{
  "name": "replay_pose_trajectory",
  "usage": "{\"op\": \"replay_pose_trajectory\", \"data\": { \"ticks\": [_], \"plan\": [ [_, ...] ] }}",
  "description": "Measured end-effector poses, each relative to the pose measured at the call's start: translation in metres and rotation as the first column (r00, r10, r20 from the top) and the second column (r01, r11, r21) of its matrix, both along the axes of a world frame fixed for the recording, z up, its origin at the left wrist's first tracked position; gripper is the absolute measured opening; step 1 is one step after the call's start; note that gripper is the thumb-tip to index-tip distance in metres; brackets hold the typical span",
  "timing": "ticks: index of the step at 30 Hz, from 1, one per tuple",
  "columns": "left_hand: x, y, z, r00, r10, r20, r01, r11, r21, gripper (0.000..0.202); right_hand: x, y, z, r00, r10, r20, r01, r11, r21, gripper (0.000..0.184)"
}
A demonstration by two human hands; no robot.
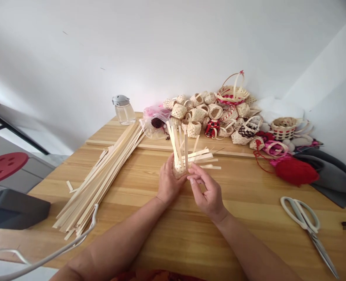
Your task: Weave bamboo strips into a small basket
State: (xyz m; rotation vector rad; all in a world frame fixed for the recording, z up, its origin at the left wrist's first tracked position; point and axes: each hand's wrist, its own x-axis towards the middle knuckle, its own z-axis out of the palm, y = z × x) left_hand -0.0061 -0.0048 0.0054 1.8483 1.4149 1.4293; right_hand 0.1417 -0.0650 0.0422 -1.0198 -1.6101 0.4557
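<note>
A small, partly woven basket [178, 170] of pale flat wood strips is gripped by my left hand [169, 180], whose fingers wrap round its left side and underside. Loose strip ends [177, 144] stand up from the woven part, and others [203, 155] fan out to the right. At the basket's right side is my right hand [206, 191], with its fingers curled and the fingertips pinched close to the foot of an upright strip [186, 150]. The exact grip is partly hidden by the fingers.
A bundle of long strips [108, 175] lies on the wooden table at left, below a clear bottle [123, 111]. Finished small baskets [193, 127] are heaped at the back. Red yarn [296, 171] and scissors [303, 220] lie right; a white cable [73, 242] crosses lower left.
</note>
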Motion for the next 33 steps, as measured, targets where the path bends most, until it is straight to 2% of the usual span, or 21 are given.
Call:
{"op": "replay_pose_trajectory", "data": {
  "ticks": [3,8,15,18,21,24,29,33],
  "plan": [
    [0.0,-0.004,0.004,0.998,-0.051,-0.039,0.051,0.999,0.005,0.084,-0.001,0.0,0.001,0.999,-0.021,0.048,0.02,1.0,0.023,0.054],
    [0.001,-0.01,0.011,0.992,-0.117,-0.039,0.118,0.992,0.043,0.074,-0.001,0.002,0.0,0.995,-0.092,0.023,0.093,0.994,-0.061,0.054],
    [0.0,-0.007,0.012,0.996,-0.01,-0.087,0.021,0.991,0.136,0.081,-0.002,0.002,-0.003,0.994,-0.094,-0.056,0.089,0.992,-0.089,0.063],
    [0.0,-0.006,0.01,0.993,0.003,-0.114,0.014,0.989,0.146,0.085,-0.002,0.0,-0.002,0.987,-0.104,-0.119,0.096,0.993,-0.075,0.057],
    [0.001,-0.007,0.009,0.99,-0.015,-0.143,0.038,0.987,0.156,0.083,-0.001,0.0,-0.003,0.992,-0.084,-0.096,0.077,0.994,-0.073,0.054],
    [0.003,-0.01,0.009,0.983,-0.055,-0.177,0.086,0.982,0.17,0.075,0.0,0.003,-0.006,0.993,-0.088,-0.08,0.076,0.987,-0.141,0.064],
    [0.005,-0.013,0.011,0.978,-0.091,-0.185,0.122,0.98,0.16,0.071,0.0,0.006,-0.005,0.972,-0.115,-0.204,0.064,0.969,-0.24,0.063],
    [0.003,-0.014,0.016,0.983,-0.131,-0.131,0.149,0.98,0.135,0.069,0.001,0.006,0.0,0.961,-0.135,-0.242,0.073,0.966,-0.248,0.057]
  ]
}}
